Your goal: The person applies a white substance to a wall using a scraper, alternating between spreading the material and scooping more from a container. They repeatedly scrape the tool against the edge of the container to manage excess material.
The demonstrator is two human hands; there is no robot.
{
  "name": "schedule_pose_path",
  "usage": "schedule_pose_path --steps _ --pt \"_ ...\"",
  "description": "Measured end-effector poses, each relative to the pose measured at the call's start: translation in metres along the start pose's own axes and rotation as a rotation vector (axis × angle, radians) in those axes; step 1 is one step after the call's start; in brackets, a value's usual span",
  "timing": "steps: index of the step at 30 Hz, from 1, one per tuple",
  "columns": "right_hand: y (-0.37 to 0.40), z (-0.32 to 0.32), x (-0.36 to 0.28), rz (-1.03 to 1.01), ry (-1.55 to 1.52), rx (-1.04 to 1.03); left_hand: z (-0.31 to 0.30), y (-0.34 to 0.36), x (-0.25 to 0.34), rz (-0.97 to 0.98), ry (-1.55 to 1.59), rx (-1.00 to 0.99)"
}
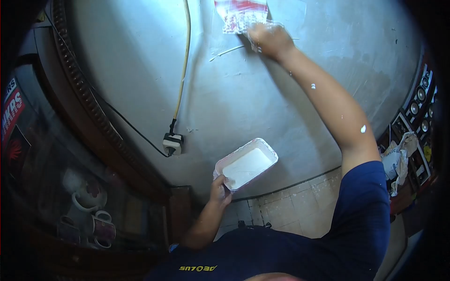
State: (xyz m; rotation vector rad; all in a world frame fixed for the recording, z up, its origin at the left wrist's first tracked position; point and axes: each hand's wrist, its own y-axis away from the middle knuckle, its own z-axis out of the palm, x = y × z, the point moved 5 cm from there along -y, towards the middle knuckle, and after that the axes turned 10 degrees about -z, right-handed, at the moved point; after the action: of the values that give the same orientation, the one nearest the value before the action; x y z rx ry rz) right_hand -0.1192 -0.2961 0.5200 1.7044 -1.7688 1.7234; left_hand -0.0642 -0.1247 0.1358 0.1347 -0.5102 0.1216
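From where I stand, the wall [234,93] looks smooth, with a soft grey sheen broken by matt, rough-edged patches. The tub [273,151] appears to be plastic, its rim crusted white, and the filling [246,167] inside is smooth and creamy. Near the top, a red-and-white piece [243,14] looks glossy, bumpy along its lower part, though blurred. The cabinet [126,161] is dark, polished wood — its edge carved in rough ridges — behind which glazed, shiny mugs [89,196] show. The plug [172,144] is pale hard plastic. The shirt [281,253] is matt navy cloth; the floor [300,206], dull tile.
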Motion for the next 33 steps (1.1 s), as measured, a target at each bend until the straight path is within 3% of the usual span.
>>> schedule_pose_path --steps 1,2,4,5,6,8,10,12,13,14,15,16,18,20,22,23,24,26,27,28,30,33 --pt "0.017 0.002 -0.021 -0.062 -0.057 0.087 -0.003 0.0 0.0 0.021 -0.057 0.01" --pt "0.035 0.009 -0.044 -0.004 -0.033 -0.145 -0.006 0.001 0.0 0.046 -0.112 0.019" --pt "0.065 -0.003 -0.082 -0.086 -0.173 0.032 -0.015 0.006 -0.001 0.027 -0.102 0.046" --pt "0.079 -0.003 -0.095 -0.05 -0.189 -0.091 -0.018 0.008 0.0 0.011 -0.101 0.065" --pt "0.085 -0.014 -0.1 -0.03 -0.259 -0.07 -0.02 0.01 0.002 0.016 -0.1 0.064" --pt "0.079 -0.039 -0.094 -0.04 -0.334 0.067 -0.022 0.014 0.007 0.035 -0.088 0.036" --pt "0.061 -0.051 -0.058 0.007 -0.313 0.036 -0.016 0.018 0.015 0.039 -0.071 0.008" --pt "0.031 -0.065 -0.01 0.027 -0.242 0.23 -0.012 0.02 0.021 0.079 -0.028 -0.007" --pt "0.006 -0.085 0.011 -0.002 -0.19 0.339 -0.023 0.017 0.019 0.092 -0.017 0.023" --pt "-0.011 -0.084 0.035 0.075 -0.048 0.284 -0.027 0.016 0.02 0.091 -0.018 0.023" --pt "-0.015 -0.051 0.065 -0.094 0.6 0.138 -0.03 0.016 0.02 0.094 -0.009 0.026" --pt "-0.037 -0.091 0.069 0.257 0.055 0.324 -0.033 0.016 0.02 0.096 -0.001 0.031" --pt "-0.032 -0.085 0.072 0.307 0.04 0.411 -0.038 0.019 0.02 0.079 0.02 0.038" --pt "0.01 -0.016 0.068 0.305 0.073 0.072 -0.043 0.021 0.018 0.05 0.041 0.046" --pt "0.075 0.033 0.002 0.004 0.001 -0.036 -0.048 0.022 0.019 0.083 0.036 0.066" --pt "0.108 0.049 -0.039 0.037 0.013 -0.121 -0.048 0.021 0.018 0.108 -0.037 0.05" --pt "0.139 0.052 -0.077 -0.039 -0.024 -0.134 -0.049 0.024 0.017 0.103 -0.034 0.053" --pt "0.181 0.045 -0.124 0.06 -0.241 -0.171 -0.05 0.029 0.017 0.037 -0.036 0.081" --pt "0.172 0.016 -0.132 0.056 -0.277 0.071 -0.051 0.029 0.019 0.046 -0.037 0.074" --pt "0.17 0.005 -0.125 0.046 -0.271 0.079 -0.054 0.03 0.019 0.073 -0.036 0.086" --pt "0.172 -0.005 -0.1 0.171 -0.206 -0.128 -0.06 0.031 0.019 0.108 -0.042 0.095" --pt "0.111 -0.039 -0.01 0.081 0.013 0.218 -0.065 0.022 0.018 0.128 -0.056 0.082"
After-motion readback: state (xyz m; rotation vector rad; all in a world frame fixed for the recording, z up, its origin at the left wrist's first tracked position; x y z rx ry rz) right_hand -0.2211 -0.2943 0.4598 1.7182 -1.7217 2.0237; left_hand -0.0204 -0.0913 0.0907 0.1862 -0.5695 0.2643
